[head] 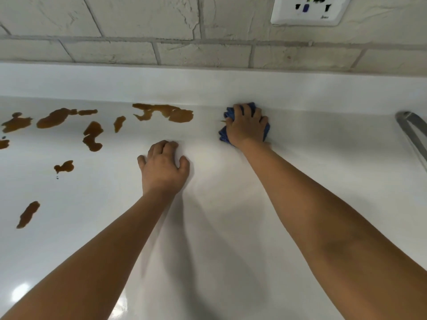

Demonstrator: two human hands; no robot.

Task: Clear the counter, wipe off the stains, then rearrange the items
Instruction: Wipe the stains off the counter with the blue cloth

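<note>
My right hand point(247, 125) grips a bunched blue cloth point(222, 133) and presses it on the white counter point(300, 158) close to the back ledge. Most of the cloth is hidden under the hand. My left hand point(163, 166) rests on the counter nearer to me, fingers bent, holding nothing. Several brown stains spread over the left half of the counter; the largest stain point(166, 113) lies just left of the cloth, and smaller stains point(92, 136) trail toward the left edge of the view.
A white raised ledge point(208, 86) runs along the back under a pale brick-pattern wall point(138, 26). A wall socket point(307, 10) sits at the top right. A curved grey metal part point(413, 130) shows at the right edge.
</note>
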